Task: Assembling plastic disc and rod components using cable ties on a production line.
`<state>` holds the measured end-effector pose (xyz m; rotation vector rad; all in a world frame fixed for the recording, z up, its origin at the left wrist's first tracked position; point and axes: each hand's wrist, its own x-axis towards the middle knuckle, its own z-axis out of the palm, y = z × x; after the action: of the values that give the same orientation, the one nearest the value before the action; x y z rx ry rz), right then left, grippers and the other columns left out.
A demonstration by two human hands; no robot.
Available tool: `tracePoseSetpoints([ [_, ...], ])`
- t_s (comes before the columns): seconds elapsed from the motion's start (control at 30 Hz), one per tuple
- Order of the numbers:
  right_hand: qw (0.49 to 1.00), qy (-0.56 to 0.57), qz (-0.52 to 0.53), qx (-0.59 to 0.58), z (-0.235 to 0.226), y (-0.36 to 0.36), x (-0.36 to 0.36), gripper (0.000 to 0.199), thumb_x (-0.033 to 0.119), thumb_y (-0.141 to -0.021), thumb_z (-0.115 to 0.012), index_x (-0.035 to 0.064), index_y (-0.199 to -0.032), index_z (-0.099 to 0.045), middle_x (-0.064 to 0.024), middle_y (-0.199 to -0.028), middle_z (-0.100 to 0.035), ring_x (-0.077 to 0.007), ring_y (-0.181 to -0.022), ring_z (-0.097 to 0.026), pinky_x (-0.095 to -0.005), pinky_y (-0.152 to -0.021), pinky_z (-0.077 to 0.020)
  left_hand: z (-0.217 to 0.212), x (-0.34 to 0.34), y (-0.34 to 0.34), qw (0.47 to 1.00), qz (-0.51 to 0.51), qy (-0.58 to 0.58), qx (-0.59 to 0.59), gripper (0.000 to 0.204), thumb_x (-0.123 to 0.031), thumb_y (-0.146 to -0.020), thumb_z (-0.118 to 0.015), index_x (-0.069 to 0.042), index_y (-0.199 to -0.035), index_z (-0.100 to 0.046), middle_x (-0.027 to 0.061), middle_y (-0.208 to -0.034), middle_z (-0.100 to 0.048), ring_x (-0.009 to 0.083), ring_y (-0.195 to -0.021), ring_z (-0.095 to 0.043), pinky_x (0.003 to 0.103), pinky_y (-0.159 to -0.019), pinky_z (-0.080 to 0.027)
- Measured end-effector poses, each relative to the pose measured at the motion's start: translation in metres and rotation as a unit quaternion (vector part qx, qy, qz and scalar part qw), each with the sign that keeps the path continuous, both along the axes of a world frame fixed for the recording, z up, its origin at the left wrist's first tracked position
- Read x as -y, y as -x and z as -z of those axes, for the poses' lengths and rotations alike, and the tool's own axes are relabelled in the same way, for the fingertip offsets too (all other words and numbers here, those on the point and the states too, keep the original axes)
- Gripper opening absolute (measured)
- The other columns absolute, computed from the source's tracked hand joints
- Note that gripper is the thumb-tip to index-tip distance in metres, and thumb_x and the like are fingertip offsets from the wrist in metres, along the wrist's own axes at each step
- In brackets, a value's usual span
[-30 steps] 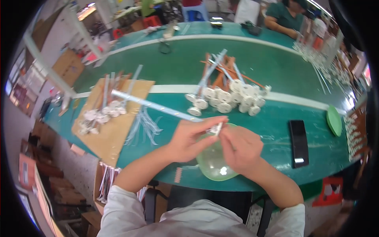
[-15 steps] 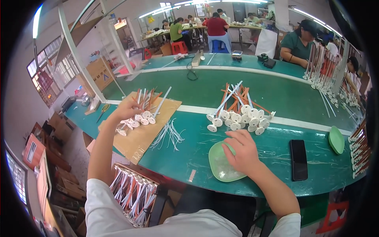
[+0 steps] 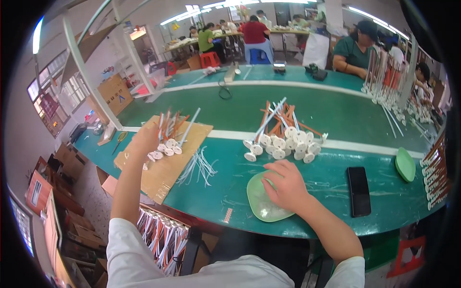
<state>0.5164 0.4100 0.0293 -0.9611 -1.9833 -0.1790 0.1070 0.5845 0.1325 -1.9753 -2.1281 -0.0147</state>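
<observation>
My left hand [image 3: 146,139] is over the left side of a pile of white round discs with brown and pale blue strips [image 3: 168,147] on a cardboard sheet [image 3: 168,180]. Its fingers are blurred and partly hidden, so any hold is unclear. My right hand [image 3: 289,186] hovers over a light green dish [image 3: 265,211], fingers loosely bent and thumb apart, with nothing visible in them. Small clear bits seem to lie in the dish. Beyond that hand rests a second pile of discs with strips [image 3: 280,144]. Between the piles lie thin white strands [image 3: 198,167].
A black phone [image 3: 359,192] and another green dish [image 3: 405,164] lie to the right. Scissors [image 3: 120,140] are at the far left. More stripped pieces fill a box [image 3: 163,240] below the table's edge. A co-worker [image 3: 356,53] sits across at the right.
The head view has shifted slightly, moving the scene left. My left hand has turned, and its fingers show less over the pile. My right hand stays above the dish.
</observation>
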Motion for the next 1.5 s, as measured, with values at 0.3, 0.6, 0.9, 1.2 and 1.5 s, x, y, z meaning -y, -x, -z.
tracePoseSetpoints([
  [0.3, 1.0, 0.017, 0.017, -0.002, 0.004, -0.005, -0.01, 0.017, 0.005, -0.073, -0.078, 0.0044, -0.087, -0.069, -0.0089, -0.108, -0.069, -0.0312, -0.098, -0.063, -0.0418, -0.086, -0.0513, 0.053, 0.026, -0.149, 0.903, 0.39, -0.056, 0.172, 0.042, -0.019, -0.087, -0.071, -0.014, -0.128, -0.062, 0.0153, -0.115, -0.068, 0.036, -0.101, -0.067, 0.046, -0.086, -0.054],
  [0.6, 1.0, 0.008, 0.018, 0.0, 0.003, -0.003, -0.007, 0.017, 0.004, -0.073, -0.078, 0.0043, -0.088, -0.069, -0.0094, -0.106, -0.068, -0.0307, -0.093, -0.064, -0.0398, -0.079, -0.0537, 0.125, -0.01, -0.204, 0.812, 0.468, -0.062, 0.342, 0.044, -0.006, -0.079, -0.078, -0.008, -0.122, -0.066, 0.0137, -0.101, -0.07, 0.0281, -0.087, -0.067, 0.037, -0.078, -0.054],
  [0.9, 0.99, -0.025, 0.111, -0.081, -0.01, -0.006, -0.01, 0.031, 0.0, -0.073, -0.079, -0.0003, -0.103, -0.068, -0.0135, -0.096, -0.071, -0.0275, -0.082, -0.069, -0.0347, -0.068, -0.0567, 0.103, 0.051, -0.222, 0.73, 0.441, -0.122, 0.508, 0.027, -0.006, -0.085, -0.074, -0.005, -0.112, -0.072, 0.0117, -0.087, -0.073, 0.0188, -0.07, -0.07, 0.029, -0.063, -0.053],
  [1.2, 0.991, -0.043, 0.069, -0.107, -0.003, -0.002, -0.014, 0.024, 0.001, -0.071, -0.08, 0.0014, -0.093, -0.07, -0.0086, -0.08, -0.073, -0.0185, -0.066, -0.071, -0.0272, -0.055, -0.0565, 0.105, 0.088, -0.234, 0.673, 0.581, -0.125, 0.441, 0.036, -0.002, -0.075, -0.079, -0.007, -0.11, -0.074, 0.007, -0.067, -0.066, 0.0195, -0.055, -0.065, 0.029, -0.05, -0.047],
  [1.5, 0.992, -0.018, 0.075, -0.097, -0.008, -0.006, -0.007, 0.019, 0.001, -0.071, -0.079, 0.0027, -0.088, -0.071, -0.0082, -0.075, -0.073, -0.0187, -0.062, -0.071, -0.0266, -0.055, -0.0559, 0.107, 0.092, -0.236, 0.675, 0.583, -0.115, 0.436, 0.035, -0.003, -0.076, -0.08, -0.006, -0.11, -0.074, 0.0077, -0.064, -0.063, 0.0193, -0.053, -0.063, 0.029, -0.048, -0.046],
])
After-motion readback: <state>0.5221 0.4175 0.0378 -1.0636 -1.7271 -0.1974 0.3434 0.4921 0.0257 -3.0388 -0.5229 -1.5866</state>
